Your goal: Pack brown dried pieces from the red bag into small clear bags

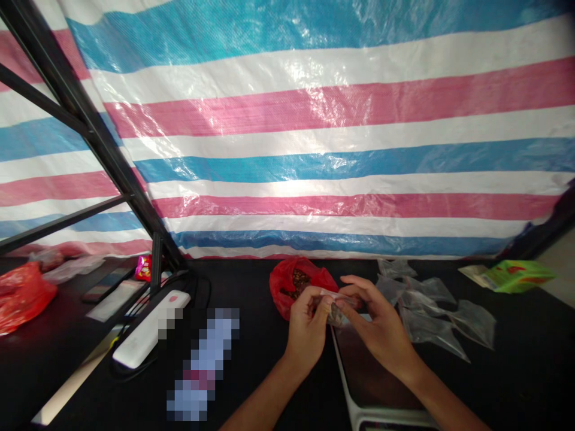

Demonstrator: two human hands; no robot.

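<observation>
Between my two hands is a small clear plastic bag point(336, 315) with something greyish-brown in its lower part. My left hand point(306, 326) pinches one side of its top edge with thumb and fingers. My right hand point(381, 329) grips the other side, thumb against the bag and some fingers raised. Just behind my left hand stands an open red plastic bag point(281, 286) holding small brown pieces point(298, 281). Below my right hand lies a flat device with a dark plate and pale rim, like a digital scale point(375, 374).
Several clear plastic bags point(424, 308) lie to the right, with a green packet point(521, 276) beyond them. On the left are a white power strip point(150, 332), cables, a blurred-out item point(204, 359) and another red bag point(24, 293). A dark metal frame point(110, 158) and striped sheet point(314, 114) rise behind.
</observation>
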